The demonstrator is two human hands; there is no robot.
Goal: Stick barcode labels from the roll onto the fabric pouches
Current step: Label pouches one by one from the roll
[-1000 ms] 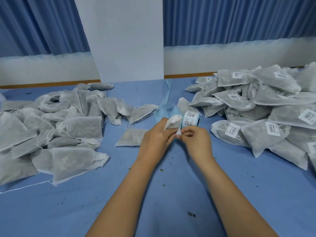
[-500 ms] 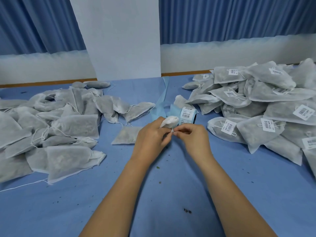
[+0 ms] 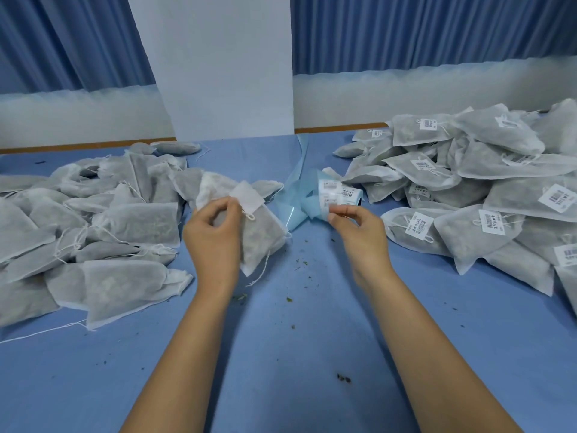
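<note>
My left hand [image 3: 212, 239] grips a grey fabric pouch [image 3: 262, 235] by its white top flap and holds it just above the blue table, left of centre. My right hand [image 3: 359, 226] pinches a white label at the edge of the label roll [image 3: 338, 193], which lies on the table with its blue backing strip [image 3: 295, 210] trailing to the left. The two hands are apart. Whether the label is free of the roll I cannot tell.
A heap of unlabelled grey pouches [image 3: 93, 226] covers the table's left side. A heap of labelled pouches [image 3: 487, 195] fills the right. A white upright panel [image 3: 218, 67] stands behind the blue table [image 3: 296, 339], which carries small dark crumbs.
The hands, together at the centre before, have parted. My left hand now lifts a pouch at the left; my right hand has moved right to the label roll.
</note>
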